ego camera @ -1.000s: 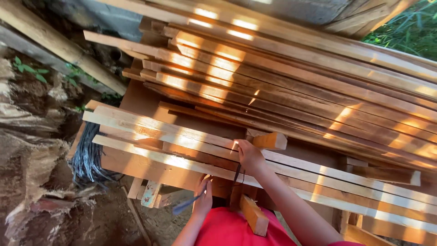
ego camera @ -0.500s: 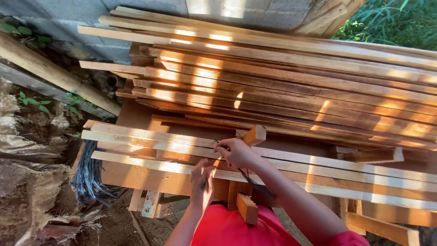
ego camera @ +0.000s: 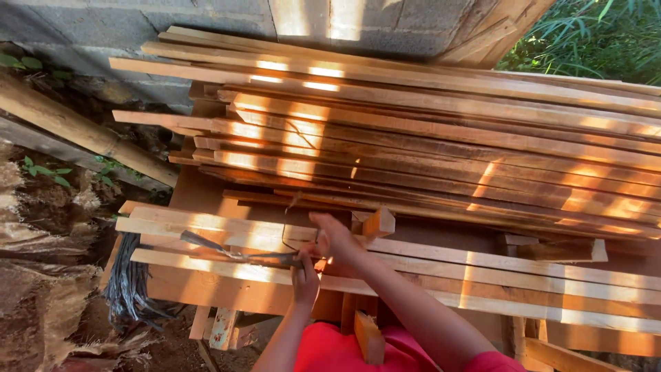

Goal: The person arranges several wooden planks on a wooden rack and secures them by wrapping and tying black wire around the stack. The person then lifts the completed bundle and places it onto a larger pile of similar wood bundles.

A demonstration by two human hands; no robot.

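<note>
My left hand [ego camera: 305, 275] is closed around the handle end of a thin dark tool [ego camera: 237, 253], which lies flat along the lower planks [ego camera: 206, 227] at the front of the lumber stack [ego camera: 427, 131]. My right hand [ego camera: 335, 238] rests on the same planks just above the left, touching a loop of thin cord [ego camera: 286, 231]; I cannot tell whether its fingers grip it. A short wood block [ego camera: 379, 223] stands just beside the right hand.

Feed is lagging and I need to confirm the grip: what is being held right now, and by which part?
The left hand grips a long dark blade-like tool at its handle end. The right hand rests beside it on the planks; whether it holds anything cannot be told.
</note>
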